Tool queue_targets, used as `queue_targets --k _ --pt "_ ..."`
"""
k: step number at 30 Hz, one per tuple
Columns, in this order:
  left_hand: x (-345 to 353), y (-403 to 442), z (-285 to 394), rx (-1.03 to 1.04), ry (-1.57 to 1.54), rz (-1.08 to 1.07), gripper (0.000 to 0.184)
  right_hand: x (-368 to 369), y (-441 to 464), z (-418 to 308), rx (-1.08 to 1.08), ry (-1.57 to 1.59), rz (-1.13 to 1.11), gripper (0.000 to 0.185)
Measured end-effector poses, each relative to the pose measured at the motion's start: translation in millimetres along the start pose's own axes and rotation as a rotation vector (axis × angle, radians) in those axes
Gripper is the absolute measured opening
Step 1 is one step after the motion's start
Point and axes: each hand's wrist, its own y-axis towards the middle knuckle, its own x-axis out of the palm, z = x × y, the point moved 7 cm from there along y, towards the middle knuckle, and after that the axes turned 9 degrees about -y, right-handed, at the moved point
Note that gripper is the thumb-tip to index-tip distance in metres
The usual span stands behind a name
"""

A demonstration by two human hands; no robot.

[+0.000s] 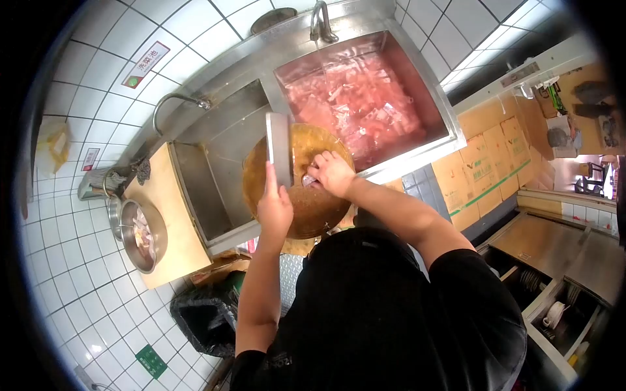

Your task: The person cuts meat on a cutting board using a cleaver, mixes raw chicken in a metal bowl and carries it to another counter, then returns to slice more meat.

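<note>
Black shirt (391,313) nearest the camera, both bare arms extended forward from it. Small piece of food (310,181) on the round wooden chopping block (319,215), partly covered; kind cannot be told. Right hand (334,174): fingers curled over the piece, gripping it. Left hand (275,210): closed around the handle of a cleaver (279,150), its broad blade over the block, left of the piece. Block sits at the sinks' near edge. Beyond, right: sink (427,98) holding pale chunks in reddish water, faucet (321,26) above. Left: second sink (225,189); past it, a metal bowl (156,228) with food pieces on a wooden board (176,257). Lower left: black-lined bin (195,319).
</note>
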Motion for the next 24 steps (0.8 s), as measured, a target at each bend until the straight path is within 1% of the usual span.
queue_targets --k 1,2,4,5,6,7,8,9,12,14,16,18,19,20,21,22,23,24 --pt "-12.4 -6.1 3.6 -0.098 -0.016 0.003 0.073 1.9 -0.4 5.7 -0.004 -0.008 -0.007 0.032" --pt "-23.9 -14.2 2.8 -0.119 -0.042 0.035 0.073 3.5 -0.5 12.2 -0.011 -0.016 -0.015 0.032" --pt "-50.5 -29.1 5.6 -0.168 -0.090 0.109 0.072 1.5 3.6 43.8 0.104 -0.059 -0.054 0.031" --pt "-63.8 -38.4 14.7 -0.230 -0.115 0.112 0.071 2.2 10.3 63.1 0.158 -0.079 -0.073 0.030" --pt "-70.1 -44.4 10.8 -0.201 -0.122 0.138 0.071 14.6 20.9 103.7 0.415 -0.264 -0.075 0.030" --pt "-78.0 -50.0 3.7 -0.175 -0.130 0.169 0.071 -17.7 11.8 132.0 0.605 -0.204 0.047 0.024" --pt "-85.5 -56.8 -2.3 -0.150 -0.135 0.201 0.071 -9.0 -1.5 164.8 0.796 -0.374 0.332 0.034" --pt "-90.9 -62.9 -8.3 -0.171 -0.044 0.200 0.072 -24.2 1.9 175.1 0.896 -0.294 0.234 0.045" --pt "-95.3 -79.4 -29.7 -0.241 -0.175 0.280 0.072 -30.8 52.3 110.1 0.241 -0.262 0.074 0.049" --pt "-97.1 -84.8 -25.3 -0.273 -0.216 0.298 0.071 -25.5 72.2 51.7 -0.076 0.028 0.260 0.050" --pt "-98.9 -92.8 -25.4 -0.312 -0.231 0.310 0.070 -5.9 77.0 -4.3 -0.277 0.066 0.286 0.043" --pt "-100.2 -102.7 -30.8 -0.358 -0.230 0.319 0.070 12.0 78.9 -22.5 -0.266 0.074 0.163 0.043" --pt "-102.8 -108.2 -32.8 -0.334 -0.232 0.350 0.070 17.9 80.1 -27.4 -0.261 0.077 0.100 0.042" --pt "-104.2 -114.9 -36.0 -0.311 -0.235 0.381 0.069 25.8 82.2 -23.4 -0.224 0.077 -0.008 0.042" --pt "-105.1 -122.1 -39.1 -0.290 -0.240 0.414 0.069 18.2 85.2 -17.2 -0.190 0.075 -0.118 0.042" --pt "-105.8 -131.1 -45.4 -0.316 -0.233 0.430 0.070 18.3 85.2 -10.0 -0.156 0.071 -0.230 0.042" --pt "-107.8 -140.7 -52.0 -0.342 -0.225 0.444 0.070 26.5 83.1 -1.9 -0.167 0.021 -0.285 0.042" --pt "-109.1 -147.7 -56.2 -0.365 -0.218 0.459 0.071 33.8 82.7 11.2 -0.129 -0.044 -0.397 0.042"
